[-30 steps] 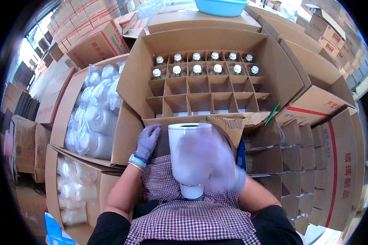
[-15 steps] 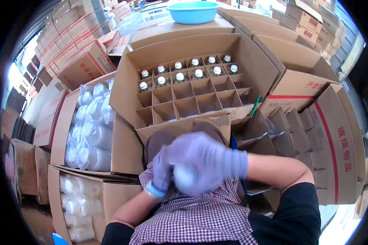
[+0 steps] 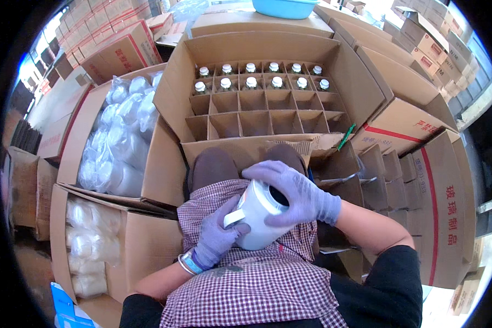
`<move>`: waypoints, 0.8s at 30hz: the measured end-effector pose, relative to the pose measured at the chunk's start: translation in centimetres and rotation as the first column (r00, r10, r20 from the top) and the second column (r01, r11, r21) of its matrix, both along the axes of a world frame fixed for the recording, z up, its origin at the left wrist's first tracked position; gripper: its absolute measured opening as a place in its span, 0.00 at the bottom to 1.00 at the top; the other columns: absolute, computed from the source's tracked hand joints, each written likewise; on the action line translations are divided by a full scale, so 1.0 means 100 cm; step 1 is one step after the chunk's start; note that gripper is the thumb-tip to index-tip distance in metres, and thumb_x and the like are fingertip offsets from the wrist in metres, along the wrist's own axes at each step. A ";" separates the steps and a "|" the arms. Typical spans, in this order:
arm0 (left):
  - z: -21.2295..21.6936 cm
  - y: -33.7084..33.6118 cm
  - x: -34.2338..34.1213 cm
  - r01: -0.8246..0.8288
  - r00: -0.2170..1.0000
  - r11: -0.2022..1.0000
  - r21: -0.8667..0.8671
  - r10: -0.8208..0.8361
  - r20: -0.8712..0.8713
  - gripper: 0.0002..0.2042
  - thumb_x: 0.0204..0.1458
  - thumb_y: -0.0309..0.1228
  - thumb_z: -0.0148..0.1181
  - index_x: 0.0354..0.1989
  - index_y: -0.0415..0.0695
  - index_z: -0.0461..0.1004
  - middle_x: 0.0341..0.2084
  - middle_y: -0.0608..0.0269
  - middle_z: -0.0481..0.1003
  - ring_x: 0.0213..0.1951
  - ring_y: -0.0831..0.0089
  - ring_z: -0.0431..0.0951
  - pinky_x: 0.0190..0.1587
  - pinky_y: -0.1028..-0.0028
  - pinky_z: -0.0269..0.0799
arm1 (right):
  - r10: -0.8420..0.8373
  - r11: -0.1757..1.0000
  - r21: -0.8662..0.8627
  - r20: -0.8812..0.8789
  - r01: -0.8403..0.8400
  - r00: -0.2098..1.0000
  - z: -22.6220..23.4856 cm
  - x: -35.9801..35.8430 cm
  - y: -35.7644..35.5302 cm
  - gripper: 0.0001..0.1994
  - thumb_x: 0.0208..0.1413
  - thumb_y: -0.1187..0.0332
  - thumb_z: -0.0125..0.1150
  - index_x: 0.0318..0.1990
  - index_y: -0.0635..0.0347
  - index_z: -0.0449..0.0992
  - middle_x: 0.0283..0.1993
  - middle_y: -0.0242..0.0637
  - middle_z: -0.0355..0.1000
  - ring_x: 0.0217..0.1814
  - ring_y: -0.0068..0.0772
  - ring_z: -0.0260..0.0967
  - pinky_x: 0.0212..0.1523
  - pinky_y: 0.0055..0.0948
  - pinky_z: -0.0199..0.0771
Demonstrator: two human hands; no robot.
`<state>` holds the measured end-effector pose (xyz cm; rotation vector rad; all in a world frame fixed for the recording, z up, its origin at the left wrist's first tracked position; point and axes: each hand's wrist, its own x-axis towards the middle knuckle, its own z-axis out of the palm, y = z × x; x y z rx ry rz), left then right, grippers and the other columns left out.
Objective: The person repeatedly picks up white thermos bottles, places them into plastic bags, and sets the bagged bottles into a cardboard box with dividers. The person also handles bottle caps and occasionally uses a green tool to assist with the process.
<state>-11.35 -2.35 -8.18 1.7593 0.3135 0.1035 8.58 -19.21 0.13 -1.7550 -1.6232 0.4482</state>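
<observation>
Over my lap is a white jug-like container (image 3: 255,221) with a side handle and a round dark opening at its upper right. My left hand (image 3: 217,236) grips its lower left side beside the handle, thumb against the body. Curved around the opening, the fingers and thumb of my right hand (image 3: 298,195) clasp its upper right side. Both hands wear pale purple knitted gloves. Just beyond my knees stands an open carton (image 3: 262,49) with cardboard dividers. White-capped glass bottles (image 3: 251,83) stand upright in its two far rows of cells, and the nearer rows hold no bottles.
At left, one open box (image 3: 164,169) holds plastic-wrapped white containers (image 3: 123,142); a lower box (image 3: 150,240) holds more wrapped white items (image 3: 90,243). To the right is a divided carton (image 3: 459,218). A light blue basin (image 3: 286,8) sits on boxes at the back.
The white container, blurred between my hands before, now shows its handle and opening. My right hand has shifted slightly right and up. The surrounding boxes appear shifted as the view moved.
</observation>
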 end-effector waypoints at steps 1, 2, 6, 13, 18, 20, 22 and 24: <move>0.000 -0.001 0.000 0.019 1.000 0.998 -0.052 -0.019 -0.009 0.43 0.47 0.44 0.76 0.70 0.39 0.64 0.55 0.59 0.77 0.53 0.70 0.78 0.58 0.68 0.73 | -0.073 0.997 -0.021 -0.066 0.072 0.995 -0.005 0.001 -0.003 0.48 0.36 0.50 0.72 0.68 0.61 0.64 0.67 0.49 0.64 0.67 0.51 0.63 0.69 0.48 0.61; 0.000 -0.001 0.004 0.038 0.999 0.994 -0.105 -0.039 -0.016 0.43 0.47 0.44 0.76 0.70 0.39 0.64 0.56 0.59 0.77 0.54 0.70 0.78 0.59 0.68 0.72 | -0.121 0.992 -0.048 -0.125 0.116 0.985 -0.008 0.001 -0.009 0.44 0.38 0.53 0.73 0.65 0.61 0.67 0.66 0.50 0.65 0.67 0.51 0.65 0.68 0.47 0.63; 0.020 0.013 0.020 0.168 0.983 0.861 -0.481 -0.184 0.013 0.44 0.47 0.43 0.76 0.71 0.39 0.61 0.61 0.58 0.73 0.60 0.67 0.73 0.64 0.67 0.67 | -0.080 0.996 0.018 -0.315 0.090 0.946 -0.001 0.013 -0.022 0.28 0.46 0.64 0.72 0.57 0.59 0.73 0.65 0.50 0.66 0.66 0.51 0.67 0.66 0.44 0.67; 0.009 0.064 0.038 0.576 0.805 0.717 -0.392 -0.581 0.120 0.46 0.48 0.43 0.75 0.72 0.36 0.59 0.65 0.56 0.69 0.64 0.70 0.68 0.70 0.66 0.58 | 0.392 0.906 -0.113 0.589 -0.408 0.706 0.067 0.013 -0.005 0.12 0.48 0.60 0.67 0.40 0.46 0.76 0.49 0.37 0.71 0.47 0.41 0.72 0.46 0.40 0.71; 0.003 0.055 0.041 0.618 0.761 0.543 -0.568 -0.595 0.259 0.46 0.45 0.44 0.78 0.71 0.37 0.62 0.66 0.55 0.69 0.64 0.70 0.68 0.70 0.66 0.58 | 0.520 0.760 -0.120 0.701 -0.638 0.488 0.079 -0.003 0.001 0.10 0.48 0.61 0.62 0.39 0.39 0.74 0.37 0.23 0.65 0.42 0.24 0.70 0.31 0.28 0.69; 0.003 0.065 0.037 0.632 0.766 0.653 -0.417 -0.609 0.207 0.46 0.44 0.46 0.78 0.70 0.38 0.63 0.63 0.56 0.72 0.62 0.72 0.70 0.68 0.68 0.61 | 0.531 0.791 -0.198 0.693 -0.579 0.488 0.075 -0.002 0.004 0.11 0.51 0.56 0.63 0.41 0.43 0.75 0.34 0.26 0.67 0.33 0.27 0.71 0.29 0.31 0.72; 0.000 0.068 0.035 0.572 0.816 0.722 -0.390 -0.550 0.178 0.48 0.43 0.49 0.78 0.71 0.38 0.63 0.62 0.55 0.73 0.62 0.72 0.71 0.67 0.69 0.62 | 0.495 0.859 -0.255 0.639 -0.445 0.589 0.074 -0.006 0.004 0.15 0.53 0.52 0.64 0.43 0.47 0.75 0.33 0.30 0.71 0.29 0.32 0.74 0.28 0.36 0.74; -0.009 0.062 0.027 0.502 0.864 0.759 -0.415 -0.461 0.202 0.48 0.45 0.50 0.76 0.72 0.39 0.61 0.64 0.54 0.71 0.64 0.70 0.69 0.69 0.67 0.59 | 0.421 0.906 -0.298 0.571 -0.300 0.705 0.072 -0.012 0.007 0.18 0.54 0.50 0.64 0.45 0.51 0.74 0.34 0.36 0.76 0.28 0.38 0.77 0.28 0.40 0.75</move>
